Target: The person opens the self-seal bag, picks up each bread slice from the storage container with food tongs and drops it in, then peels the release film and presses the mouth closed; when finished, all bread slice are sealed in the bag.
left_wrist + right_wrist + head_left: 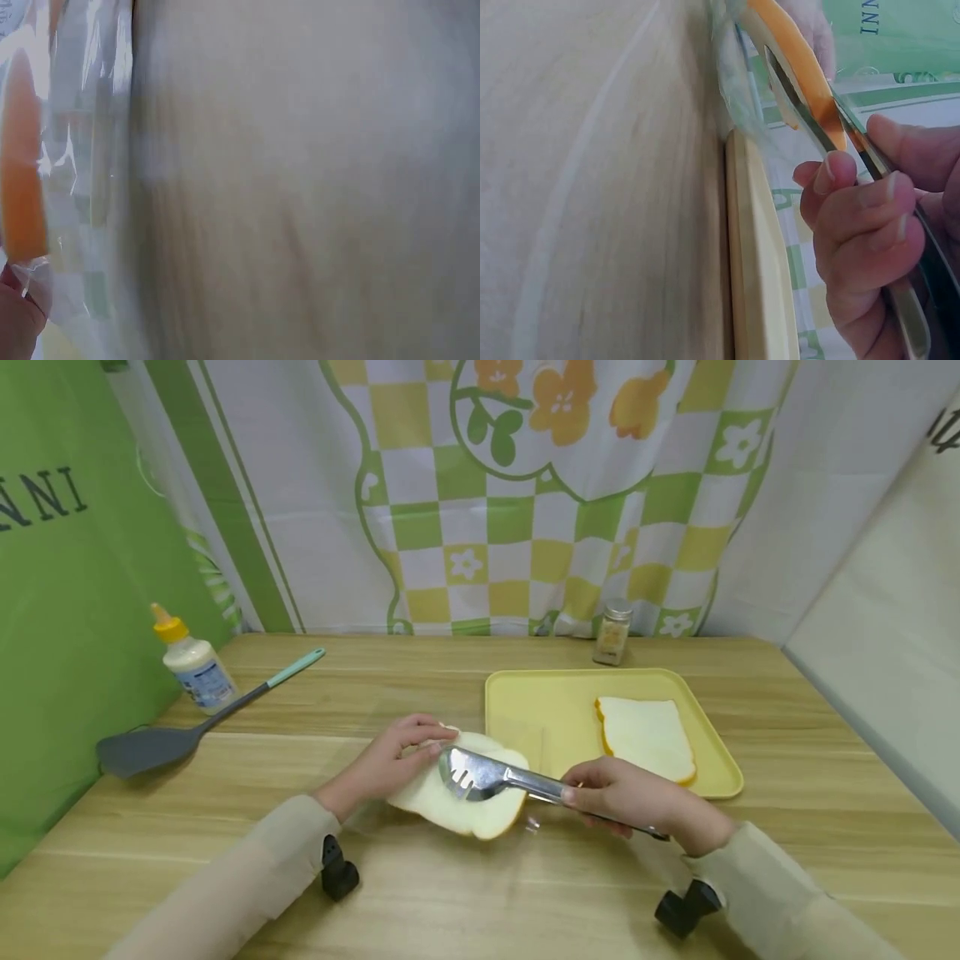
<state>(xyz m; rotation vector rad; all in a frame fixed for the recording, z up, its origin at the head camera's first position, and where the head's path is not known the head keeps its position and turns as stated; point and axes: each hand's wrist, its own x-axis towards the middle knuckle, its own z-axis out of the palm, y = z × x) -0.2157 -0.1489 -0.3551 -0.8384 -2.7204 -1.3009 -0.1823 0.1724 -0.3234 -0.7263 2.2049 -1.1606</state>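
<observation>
In the head view my right hand [622, 793] grips a pair of metal tongs [536, 783], its slotted head flat over a white bread slice [480, 818]. The right wrist view has the tongs' arms on either side of the slice's brown crust [814, 67], with the fingers [870, 232] curled round the handles. My left hand [397, 764] holds the far left side of the bread, thumb on top. Clear plastic bag film [79, 150] surrounds the crust in the left wrist view, and the left fingers [19, 322] pinch its lower edge.
A yellow tray [540, 693] carries another bread slice [648, 739] at the right. Behind it stands a spice jar [613, 633]. A grey spatula [161, 750] with a mint handle and a yellow-capped squeeze bottle [198, 668] are at the left, by the green curtain.
</observation>
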